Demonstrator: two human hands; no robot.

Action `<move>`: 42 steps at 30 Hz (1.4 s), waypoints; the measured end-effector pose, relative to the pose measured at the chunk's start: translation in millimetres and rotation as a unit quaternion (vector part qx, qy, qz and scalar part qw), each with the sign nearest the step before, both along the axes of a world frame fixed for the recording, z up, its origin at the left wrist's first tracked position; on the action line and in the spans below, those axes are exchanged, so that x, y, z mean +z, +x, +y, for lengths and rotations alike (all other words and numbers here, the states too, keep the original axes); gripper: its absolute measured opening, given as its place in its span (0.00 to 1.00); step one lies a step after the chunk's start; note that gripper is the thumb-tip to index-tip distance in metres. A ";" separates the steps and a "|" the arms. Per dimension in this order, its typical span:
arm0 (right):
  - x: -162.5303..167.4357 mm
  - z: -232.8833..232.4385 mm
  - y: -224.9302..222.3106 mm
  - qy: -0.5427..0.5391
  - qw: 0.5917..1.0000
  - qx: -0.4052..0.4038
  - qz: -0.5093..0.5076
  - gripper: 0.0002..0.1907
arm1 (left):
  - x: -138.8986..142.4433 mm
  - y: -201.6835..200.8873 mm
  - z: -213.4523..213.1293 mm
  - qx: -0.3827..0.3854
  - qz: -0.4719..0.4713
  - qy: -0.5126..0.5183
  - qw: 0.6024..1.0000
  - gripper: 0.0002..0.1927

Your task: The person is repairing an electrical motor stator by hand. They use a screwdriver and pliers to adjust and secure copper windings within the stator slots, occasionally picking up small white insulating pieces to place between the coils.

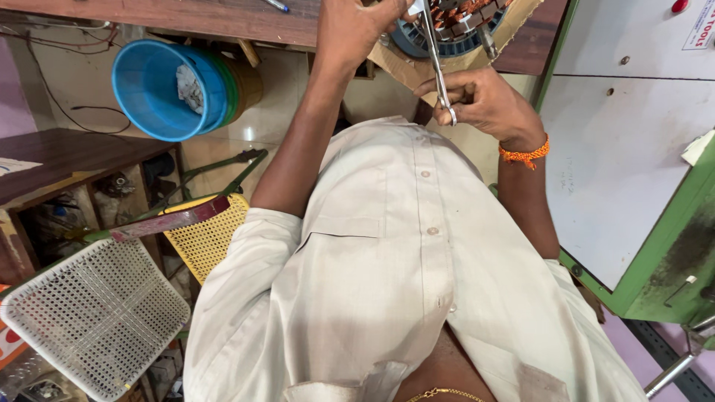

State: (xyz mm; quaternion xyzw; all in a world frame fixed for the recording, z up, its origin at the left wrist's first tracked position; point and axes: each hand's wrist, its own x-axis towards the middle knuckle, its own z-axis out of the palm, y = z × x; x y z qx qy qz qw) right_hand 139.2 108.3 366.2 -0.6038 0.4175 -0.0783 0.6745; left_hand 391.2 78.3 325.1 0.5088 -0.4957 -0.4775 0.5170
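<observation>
My right hand [484, 100] is closed around the handles of steel scissors [438, 63], their blades pointing up toward the stator [454, 26]; the stator, blue-rimmed with copper windings, lies on cardboard [406, 67] at the edge of the wooden bench [186, 18]; my left hand [357, 30] rests against the stator's near side, fingers curled, though I cannot tell whether it grips anything; an orange thread [525, 154] circles my right wrist; stacked tubs [175, 89] sit below to the left, above a white basket [93, 316]
</observation>
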 end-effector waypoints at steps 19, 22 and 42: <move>-6.9 11.6 -2.4 -0.061 0.969 -0.196 -0.137 0.31 | -4.8 -11.5 7.2 -0.053 0.213 -0.001 0.976 0.11; -5.1 5.4 3.7 -0.059 0.985 -0.139 -0.086 0.32 | 3.6 -8.6 3.7 -0.008 0.209 -0.046 0.977 0.13; 15.8 11.1 12.6 -0.022 0.998 -0.045 -0.041 0.26 | 35.0 -6.2 9.2 0.018 0.036 -0.071 0.997 0.07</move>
